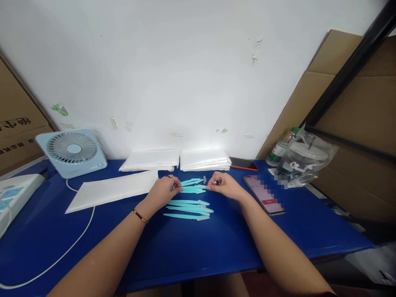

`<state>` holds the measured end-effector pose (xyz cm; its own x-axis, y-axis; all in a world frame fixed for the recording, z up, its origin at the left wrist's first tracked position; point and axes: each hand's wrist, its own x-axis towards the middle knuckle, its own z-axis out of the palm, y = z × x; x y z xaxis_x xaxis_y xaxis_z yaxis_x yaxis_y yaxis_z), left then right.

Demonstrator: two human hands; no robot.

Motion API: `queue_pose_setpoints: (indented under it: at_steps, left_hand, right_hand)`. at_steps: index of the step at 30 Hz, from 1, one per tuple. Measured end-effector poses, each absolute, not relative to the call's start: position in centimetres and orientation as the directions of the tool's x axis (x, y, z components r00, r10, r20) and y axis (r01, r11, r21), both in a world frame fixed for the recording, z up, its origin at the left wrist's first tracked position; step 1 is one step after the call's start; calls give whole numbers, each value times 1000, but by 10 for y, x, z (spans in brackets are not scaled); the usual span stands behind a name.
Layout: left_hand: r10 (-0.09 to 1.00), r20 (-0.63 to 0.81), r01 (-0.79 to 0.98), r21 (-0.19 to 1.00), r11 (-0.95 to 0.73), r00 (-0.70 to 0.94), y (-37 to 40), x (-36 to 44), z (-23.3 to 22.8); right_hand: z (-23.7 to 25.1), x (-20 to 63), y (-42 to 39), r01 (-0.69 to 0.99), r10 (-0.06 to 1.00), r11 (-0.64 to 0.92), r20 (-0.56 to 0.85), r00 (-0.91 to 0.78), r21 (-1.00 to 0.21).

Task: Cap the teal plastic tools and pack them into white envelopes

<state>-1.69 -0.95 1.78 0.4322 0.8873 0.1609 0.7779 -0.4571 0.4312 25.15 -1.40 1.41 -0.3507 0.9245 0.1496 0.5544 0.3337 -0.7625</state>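
My left hand (pixel 163 190) is closed, thumb and fingers pinching the handle end of a turquoise eyebrow razor (pixel 192 189). At the other end of it, my right hand (pixel 225 185) pinches the pale tip; whether this is a cap, I cannot make out. Just beyond, more turquoise razors (pixel 191 182) reach out from beside my left fingers. A small clear piece (pixel 204 180) lies between the hands. Nearer to me, several loose razors (pixel 187 216) lie roughly side by side on the blue table (pixel 198 251), pale heads pointing right.
White padded envelopes form a left stack (pixel 151 159) and a right stack (pixel 204 159) by the wall; a single envelope (pixel 114 189) lies left. A fan (pixel 74 150) with a cable, a red-edged phone (pixel 244 163), a lit phone (pixel 264 196), a bottle (pixel 278 150) and a bagged cup (pixel 305 159) surround.
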Motion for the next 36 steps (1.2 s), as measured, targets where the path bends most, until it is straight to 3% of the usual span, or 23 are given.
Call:
queue_pose_setpoints:
  at_steps: [6,10,13,16,23,27,32,36]
  left_hand:
    - [864,87,769,418,-484,497,-13,-13,18]
    - [875,131,813,329,-481,465,-11,-14,15]
    - [886,169,846,266,-463,432,-8,-15,11]
    - [888,157,852,250,-460,433,-4,-17,8]
    - [890,135,831,322,-454,434,-3,-18,8]
    - [890,162,837,303,-456,426,-3,-19,8]
    - [898,198,818,372,-439,392,-1,-20,10]
    - [905,208,788,446,-424,370,-1,-21,13]
  right_hand:
    - [13,253,-10,598,904,398,188,-383,-696]
    - [6,253,3,790,902,421,295,-315,-446]
    - [1,247,10,877,896,411,290,-337,-251]
    - [-1,243,13,897,898,404,264,-352,-177]
    - [-3,252,15,850,937,346,102,-333,-398]
    - [-2,255,12,807,932,359,131,-339,-469]
    - [5,260,6,588,945,276,104,-309,-760]
    - [10,263,1,494,953,261,140,-268,-829]
